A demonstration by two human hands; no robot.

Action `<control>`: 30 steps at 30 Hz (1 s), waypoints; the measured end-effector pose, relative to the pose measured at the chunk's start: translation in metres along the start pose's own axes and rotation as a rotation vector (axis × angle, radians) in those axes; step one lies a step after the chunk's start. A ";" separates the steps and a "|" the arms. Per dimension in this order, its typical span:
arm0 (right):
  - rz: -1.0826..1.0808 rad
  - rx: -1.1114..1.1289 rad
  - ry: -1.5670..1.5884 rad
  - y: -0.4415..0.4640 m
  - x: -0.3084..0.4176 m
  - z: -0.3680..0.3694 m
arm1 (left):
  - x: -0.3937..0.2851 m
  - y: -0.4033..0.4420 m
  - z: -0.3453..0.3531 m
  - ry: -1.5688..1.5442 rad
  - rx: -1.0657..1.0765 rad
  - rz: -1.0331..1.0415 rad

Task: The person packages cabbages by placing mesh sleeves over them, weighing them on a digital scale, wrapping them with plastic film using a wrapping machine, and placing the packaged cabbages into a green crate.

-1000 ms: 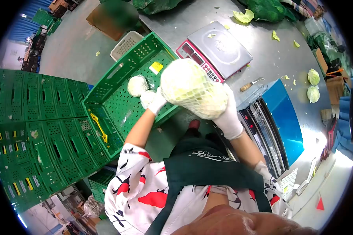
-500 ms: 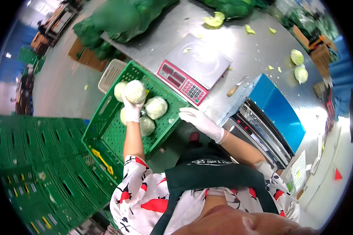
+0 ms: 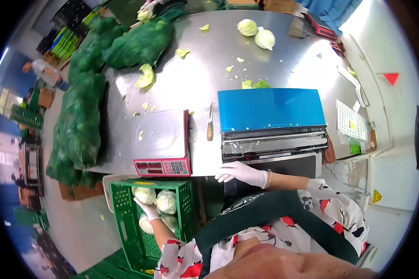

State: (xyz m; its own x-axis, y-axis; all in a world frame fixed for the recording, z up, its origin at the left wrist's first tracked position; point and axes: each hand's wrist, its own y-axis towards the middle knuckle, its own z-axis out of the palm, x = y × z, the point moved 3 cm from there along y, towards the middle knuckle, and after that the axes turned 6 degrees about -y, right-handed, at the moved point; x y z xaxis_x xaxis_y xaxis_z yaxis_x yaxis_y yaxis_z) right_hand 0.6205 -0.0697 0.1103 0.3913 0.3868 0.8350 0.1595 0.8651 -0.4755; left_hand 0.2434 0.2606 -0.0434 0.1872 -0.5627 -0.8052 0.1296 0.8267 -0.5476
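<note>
My left hand [image 3: 148,210], in a white glove, is inside the green crate [image 3: 118,218]. Its fingers curve around the lower side of a pale, round cabbage [image 3: 144,194]. Beside and below it in the crate lie another cabbage [image 3: 166,201] and more cabbages, partly covered by the hand. My right hand [image 3: 243,175], also gloved, has loosely stretched fingers and holds nothing. It hovers at the front of the film wrapping machine [image 3: 274,144] with a blue top. A scale [image 3: 159,135] with a red keypad panel stands on the table's front edge above the crate.
A wooden-handled knife [image 3: 210,130] lies between scale and machine. Green net sacks [image 3: 79,125] crowd the table's left side. Two cabbages [image 3: 264,39] and loose leaves [image 3: 145,76] lie on the metal table [image 3: 200,60]. Another person's gloved hand [image 3: 149,7] shows at the far edge.
My view has swung toward the table and right. My left hand stays in the crate with the cabbage, which now appears lower among the others. My right hand remains stretched out by the machine.
</note>
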 end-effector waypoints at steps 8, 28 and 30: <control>-0.167 -0.097 -0.287 -0.049 0.065 -0.090 | 0.011 -0.002 0.003 0.341 -0.092 0.312; -0.094 -1.433 0.030 0.195 0.190 -0.689 | -0.104 -0.161 0.215 1.106 -0.315 0.687; -0.188 -1.427 -0.005 0.203 0.182 -0.704 | -0.105 -0.156 0.239 1.053 -0.230 0.629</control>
State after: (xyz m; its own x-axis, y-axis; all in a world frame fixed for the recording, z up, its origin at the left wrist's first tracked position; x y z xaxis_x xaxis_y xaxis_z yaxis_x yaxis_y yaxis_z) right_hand 1.3619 -0.0484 -0.0296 0.2600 0.3088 0.9149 0.9633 -0.1489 -0.2235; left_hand 0.4361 0.1903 0.1811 -0.7291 0.1174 -0.6742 0.1070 0.9926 0.0572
